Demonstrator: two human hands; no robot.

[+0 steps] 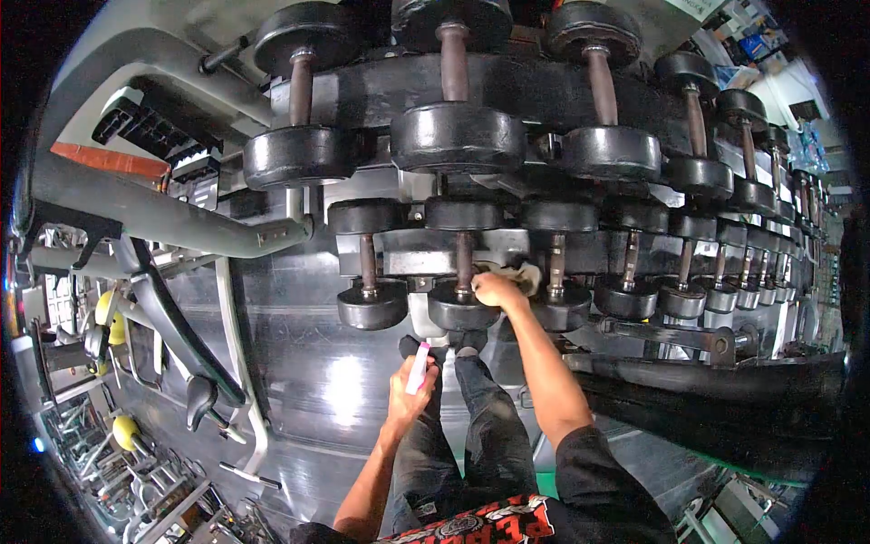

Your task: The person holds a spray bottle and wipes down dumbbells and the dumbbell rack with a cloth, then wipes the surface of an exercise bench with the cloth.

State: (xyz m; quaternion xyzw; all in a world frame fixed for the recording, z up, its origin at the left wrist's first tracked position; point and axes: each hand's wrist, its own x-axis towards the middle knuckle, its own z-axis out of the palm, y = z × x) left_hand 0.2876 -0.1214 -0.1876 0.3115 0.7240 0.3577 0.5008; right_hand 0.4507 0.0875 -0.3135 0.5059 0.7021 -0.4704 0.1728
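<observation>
A lower row of black dumbbells is reached by two bare hands in a gym, where the second dumbbell [463, 315] from the row's left end is touched by the right hand [497, 290]. The fingers of that hand are seen curled at the near head and the lower part of the handle [464, 257]; whether metal or fabric is grasped cannot be told from this angle. A pale cloth [524, 276] is bunched just beside them, between the second and third dumbbells, apparently so placed that it can be pressed against the handle.

A pink-and-white object [420, 369] is clasped in the closed fingers of the left hand [414, 392], held upward and apart from the dumbbells, presumably so that the right arm is given a clear path. Its exact kind cannot be made out.

The dumbbells are laid crosswise on the rack [412, 257], their handles pointed toward the person, probably so that each bar is left exposed between its heads. Larger dumbbells [458, 136] are carried on the row beyond. The feet [469, 343] are planted close to the rack, likely for an easier reach.
</observation>
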